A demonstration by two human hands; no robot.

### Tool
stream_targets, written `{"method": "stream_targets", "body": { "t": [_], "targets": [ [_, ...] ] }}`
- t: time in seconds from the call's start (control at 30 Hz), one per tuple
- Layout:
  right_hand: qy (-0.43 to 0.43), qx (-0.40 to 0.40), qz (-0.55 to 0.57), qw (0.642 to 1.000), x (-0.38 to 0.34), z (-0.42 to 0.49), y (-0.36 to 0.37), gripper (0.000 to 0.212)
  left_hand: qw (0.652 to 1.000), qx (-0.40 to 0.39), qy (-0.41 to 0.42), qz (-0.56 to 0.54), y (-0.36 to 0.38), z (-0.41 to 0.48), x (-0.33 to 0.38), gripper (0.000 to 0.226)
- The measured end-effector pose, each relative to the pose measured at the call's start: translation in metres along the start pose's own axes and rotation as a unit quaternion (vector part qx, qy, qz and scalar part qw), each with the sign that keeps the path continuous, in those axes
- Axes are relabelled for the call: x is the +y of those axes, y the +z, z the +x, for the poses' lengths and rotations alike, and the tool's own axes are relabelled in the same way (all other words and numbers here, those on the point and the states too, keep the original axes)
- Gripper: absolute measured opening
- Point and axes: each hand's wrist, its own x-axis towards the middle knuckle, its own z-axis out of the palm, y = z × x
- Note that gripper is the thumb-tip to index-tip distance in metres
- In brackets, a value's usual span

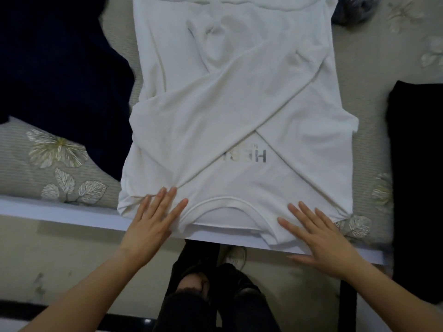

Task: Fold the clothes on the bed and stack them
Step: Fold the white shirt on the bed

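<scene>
A white long-sleeved shirt (239,111) lies flat on the bed, collar toward me at the near edge, both sleeves crossed over its chest above a grey print. My left hand (151,224) rests flat on the shirt's shoulder left of the collar, fingers straight. On the other shoulder, to the right of the collar, my right hand (321,238) lies flat with spread fingers. Neither hand grips the cloth.
A dark navy garment (60,75) lies loose on the bed at the left. A black garment (417,176) lies along the right edge. A grey-blue bundle (354,8) sits at the far right. The floral bedspread (60,164) ends at a white bed edge (60,209); my legs stand below.
</scene>
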Motion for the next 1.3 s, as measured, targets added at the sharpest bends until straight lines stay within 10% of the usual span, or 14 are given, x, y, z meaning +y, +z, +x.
{"method": "stream_targets", "body": {
  "t": [0.37, 0.73, 1.3],
  "targets": [
    [0.057, 0.087, 0.137, 0.985, -0.007, 0.007, -0.025, 0.048, 0.990, 0.034, -0.048, -0.129, -0.028, -0.003, 0.005, 0.051],
    [0.101, -0.161, 0.307, 0.933, 0.001, -0.061, -0.083, 0.027, 0.890, -0.388, -0.080, -0.228, -0.113, -0.037, 0.048, 0.025],
    [0.189, 0.113, 0.411, 0.885, 0.102, 0.102, -0.264, 0.040, 0.883, -0.296, -0.140, -0.337, -0.267, 0.179, -0.082, 0.044]
  ]
}}
